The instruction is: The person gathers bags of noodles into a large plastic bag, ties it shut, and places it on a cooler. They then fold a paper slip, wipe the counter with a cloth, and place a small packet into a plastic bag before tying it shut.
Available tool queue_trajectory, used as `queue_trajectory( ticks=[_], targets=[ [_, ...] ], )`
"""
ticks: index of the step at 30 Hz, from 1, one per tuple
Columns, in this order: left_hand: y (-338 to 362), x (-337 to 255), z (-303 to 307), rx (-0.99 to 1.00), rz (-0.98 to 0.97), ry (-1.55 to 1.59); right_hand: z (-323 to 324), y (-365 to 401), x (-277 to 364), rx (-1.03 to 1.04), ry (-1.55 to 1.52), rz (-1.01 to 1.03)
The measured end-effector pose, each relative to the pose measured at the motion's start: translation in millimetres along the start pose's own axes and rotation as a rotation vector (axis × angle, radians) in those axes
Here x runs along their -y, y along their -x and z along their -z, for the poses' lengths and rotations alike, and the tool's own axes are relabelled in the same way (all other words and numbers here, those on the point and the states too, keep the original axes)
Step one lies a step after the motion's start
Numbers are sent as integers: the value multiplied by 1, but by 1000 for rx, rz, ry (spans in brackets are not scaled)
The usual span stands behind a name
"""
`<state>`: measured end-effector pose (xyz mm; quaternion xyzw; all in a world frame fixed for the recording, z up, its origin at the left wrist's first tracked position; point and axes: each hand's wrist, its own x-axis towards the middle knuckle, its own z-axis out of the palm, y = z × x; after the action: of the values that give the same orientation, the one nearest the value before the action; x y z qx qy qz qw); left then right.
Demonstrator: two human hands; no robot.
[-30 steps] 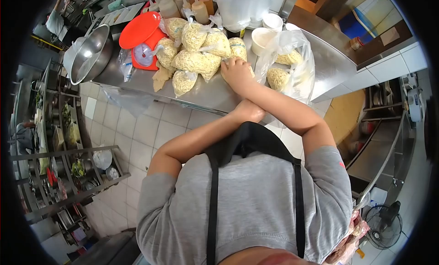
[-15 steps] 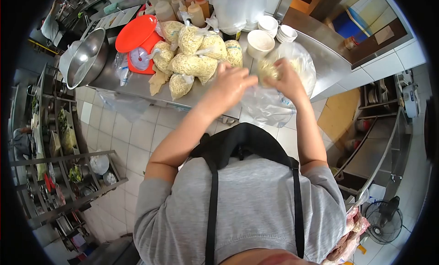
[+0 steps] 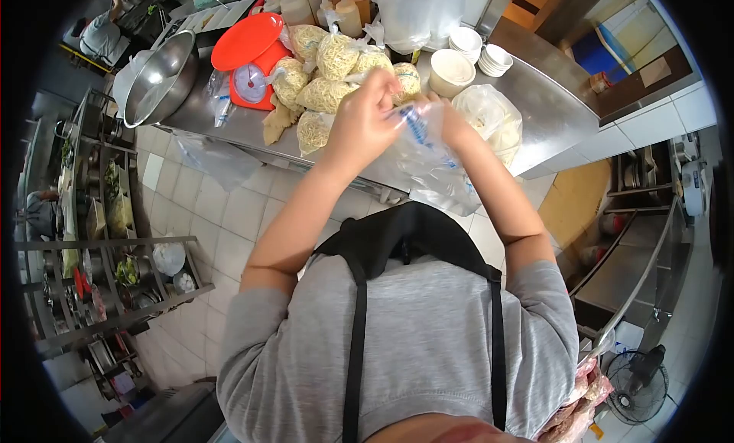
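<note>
My left hand [image 3: 368, 116] is raised over the counter's front edge, its fingers closed on the rim of a clear plastic bag [image 3: 424, 141] with blue print. Opposite it, my right hand [image 3: 451, 126] is at the bag's other side, its fingertips mostly hidden behind the plastic. The bag hangs down between the hands. Behind my left hand lies a pile of knotted bags of pale shredded food [image 3: 324, 95]. To the right of my right hand sits a large open plastic bag [image 3: 505, 129] with pale contents.
A red scale [image 3: 249, 53] and a steel bowl [image 3: 162, 80] stand at the left of the counter [image 3: 554, 110]. Sauce bottles [image 3: 349, 16] are at the back. White bowls [image 3: 465, 42] and a white tub [image 3: 451, 71] stand behind the large bag. A person [image 3: 103, 36] is at far left.
My right hand has left the large bag's contents and moved left to the clear bag. The clear bag is now lifted between both hands. The view has shifted slightly.
</note>
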<state>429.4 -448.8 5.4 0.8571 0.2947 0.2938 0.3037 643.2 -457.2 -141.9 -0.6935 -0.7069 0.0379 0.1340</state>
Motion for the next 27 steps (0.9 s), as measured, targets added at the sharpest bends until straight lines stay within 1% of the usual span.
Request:
queue_trajectory(
  ticks=[1,2,3,4,5,6,7,8,9,10,11,13,14,15,17,18,19,20,21,22,23,24,25,27],
  targets=[
    [7,8,-1,67,288,87,7,-2,5,-1,-5,-6],
    [15,23,-3,75,288,88,22,-5,8,58,-112,92],
    [24,44,-5,93,368,582,30,-7,7,114,-219,189],
    [27,56,-9,107,436,1080,29,-9,-5,-85,-239,189],
    [29,60,-13,112,438,1085,39,-11,-17,-84,-362,54],
    [30,62,-16,17,389,1291,50,-10,-31,-82,-484,-81],
    [29,63,-18,-85,330,1491,72,-3,-32,-147,-709,-104],
    [23,59,-17,-71,254,1565,96,5,-30,-234,-684,-182],
    [19,54,-13,-71,254,1565,110,11,-33,-318,-872,-193],
    [13,48,-7,-2,206,1565,123,18,-34,-403,-1064,-140],
    [7,43,-3,68,158,1564,139,26,-27,-530,-1182,-96],
    [-10,36,3,94,135,1511,155,37,-19,-622,-1397,-60],
    [-18,31,5,118,118,1454,160,41,-11,-612,-1399,-49],
    [-26,21,10,118,115,1457,157,42,0,-611,-1380,-97],
    [-44,-2,20,174,-27,1363,146,48,11,-311,-1175,-155],
    [-52,-12,27,175,-28,1363,121,42,1,-193,-1015,-43],
    [-60,-22,34,222,-44,1270,109,36,3,-77,-851,66],
    [-67,-25,36,266,-60,1178,111,40,5,150,-705,-57],
    [-70,-13,35,266,-60,1179,106,42,-5,151,-705,-58],
    [-70,8,34,159,-58,1217,96,45,-25,149,-582,-133],
    [-72,6,41,49,-66,1248,100,43,-32,138,-456,-201],
    [-63,4,49,298,-175,1415,107,48,-41,84,-40,-284],
    [-51,8,51,302,-171,1417,134,58,-24,-18,67,-373],
    [-33,33,52,506,-157,1571,166,77,-20,-37,77,-382]
  ],
)
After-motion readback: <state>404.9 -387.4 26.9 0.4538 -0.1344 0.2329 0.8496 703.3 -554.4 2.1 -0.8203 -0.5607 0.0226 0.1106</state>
